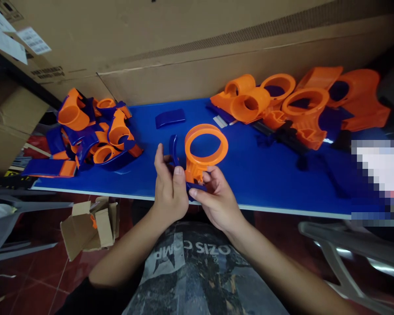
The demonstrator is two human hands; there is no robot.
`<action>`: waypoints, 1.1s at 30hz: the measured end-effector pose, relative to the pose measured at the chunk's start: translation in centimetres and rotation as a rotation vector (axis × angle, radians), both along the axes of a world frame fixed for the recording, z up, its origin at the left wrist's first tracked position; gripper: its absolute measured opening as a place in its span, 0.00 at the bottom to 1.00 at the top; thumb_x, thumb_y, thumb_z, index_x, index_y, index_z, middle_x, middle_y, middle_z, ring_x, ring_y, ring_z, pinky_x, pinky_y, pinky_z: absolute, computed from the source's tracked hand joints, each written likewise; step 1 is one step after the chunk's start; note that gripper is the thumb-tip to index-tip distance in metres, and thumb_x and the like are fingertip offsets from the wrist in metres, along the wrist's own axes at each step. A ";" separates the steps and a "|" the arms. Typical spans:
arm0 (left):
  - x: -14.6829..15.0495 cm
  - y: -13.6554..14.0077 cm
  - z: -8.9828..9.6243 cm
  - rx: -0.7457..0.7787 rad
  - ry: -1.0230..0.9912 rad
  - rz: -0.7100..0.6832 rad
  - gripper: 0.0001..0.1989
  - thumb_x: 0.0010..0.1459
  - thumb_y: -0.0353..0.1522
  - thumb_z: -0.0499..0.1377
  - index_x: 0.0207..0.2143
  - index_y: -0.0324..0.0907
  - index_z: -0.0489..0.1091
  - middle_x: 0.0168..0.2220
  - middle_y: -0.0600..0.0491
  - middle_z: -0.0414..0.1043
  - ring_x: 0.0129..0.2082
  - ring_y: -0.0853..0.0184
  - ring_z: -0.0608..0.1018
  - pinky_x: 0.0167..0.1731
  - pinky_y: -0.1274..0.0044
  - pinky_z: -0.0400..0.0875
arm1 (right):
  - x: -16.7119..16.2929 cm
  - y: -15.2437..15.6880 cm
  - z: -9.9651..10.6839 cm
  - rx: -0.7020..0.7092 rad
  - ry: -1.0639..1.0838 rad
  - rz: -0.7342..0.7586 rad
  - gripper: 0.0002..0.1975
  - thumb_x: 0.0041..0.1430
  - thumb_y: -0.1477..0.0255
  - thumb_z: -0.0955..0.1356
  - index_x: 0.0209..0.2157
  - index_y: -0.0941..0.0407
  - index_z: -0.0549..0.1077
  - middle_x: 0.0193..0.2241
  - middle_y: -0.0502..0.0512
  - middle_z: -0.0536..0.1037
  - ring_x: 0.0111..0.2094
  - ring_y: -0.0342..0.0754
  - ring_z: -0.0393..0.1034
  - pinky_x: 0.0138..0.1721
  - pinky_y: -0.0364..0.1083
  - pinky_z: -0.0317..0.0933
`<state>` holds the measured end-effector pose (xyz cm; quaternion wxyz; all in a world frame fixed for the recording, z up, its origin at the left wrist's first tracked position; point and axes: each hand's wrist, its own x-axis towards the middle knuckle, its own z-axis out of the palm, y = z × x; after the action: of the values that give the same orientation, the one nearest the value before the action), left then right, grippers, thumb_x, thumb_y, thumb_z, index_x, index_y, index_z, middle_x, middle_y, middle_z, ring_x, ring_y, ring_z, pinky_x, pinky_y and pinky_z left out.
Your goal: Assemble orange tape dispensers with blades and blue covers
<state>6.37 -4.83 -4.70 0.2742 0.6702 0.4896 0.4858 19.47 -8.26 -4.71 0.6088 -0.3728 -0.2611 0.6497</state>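
Observation:
In front of my body, just above the table's near edge, is an orange tape dispenser body [194, 169] with a large round ring facing up. My right hand [220, 200] is closed on its lower end, thumb over a dark blue plastic part [197, 187] there. My left hand [170, 188] is closed round a curved blue plastic piece [174, 148], whose upper part stands to the left of the ring. The left thumb lies against the orange body's side. I cannot tell whether the two blue parts are one piece, since my fingers cover what lies between.
A loose blue plate [170, 118] lies on the blue tabletop [157, 170]. Orange and blue dispensers [74, 117] are heaped at left; several orange bodies [307, 101] are piled at right beside a black tool [282, 133]. Behind stands large cardboard [170, 83]. An open carton [82, 232] sits on the floor.

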 end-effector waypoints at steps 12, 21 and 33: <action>-0.6 0.6 0.1 0.055 0.078 -0.052 0.40 0.75 0.48 0.50 0.79 0.48 0.34 0.68 0.37 0.60 0.65 0.52 0.71 0.64 0.58 0.68 | 0.2 0.1 -0.5 0.044 -0.009 0.025 0.27 0.50 0.72 0.82 0.50 0.46 0.73 0.47 0.49 0.83 0.52 0.50 0.76 0.57 0.51 0.68; -0.4 -0.3 0.5 -0.029 -0.011 -0.116 0.46 0.71 0.50 0.56 0.79 0.49 0.34 0.64 0.37 0.67 0.54 0.53 0.79 0.52 0.61 0.78 | 0.9 -0.5 -0.7 0.075 0.021 0.025 0.25 0.55 0.66 0.81 0.52 0.46 0.75 0.44 0.49 0.81 0.46 0.47 0.77 0.50 0.47 0.74; -1.0 -2.4 2.7 -0.456 -0.371 -0.301 0.08 0.67 0.38 0.66 0.40 0.42 0.76 0.38 0.53 0.75 0.37 0.69 0.77 0.39 0.77 0.74 | 3.5 -1.0 -1.1 0.009 0.242 0.219 0.20 0.56 0.55 0.78 0.46 0.50 0.79 0.37 0.51 0.83 0.33 0.45 0.81 0.32 0.42 0.79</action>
<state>5.37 -7.22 -1.96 0.5703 0.5563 0.4230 0.4317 22.92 -9.31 -5.86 0.5632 -0.2584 -0.2278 0.7511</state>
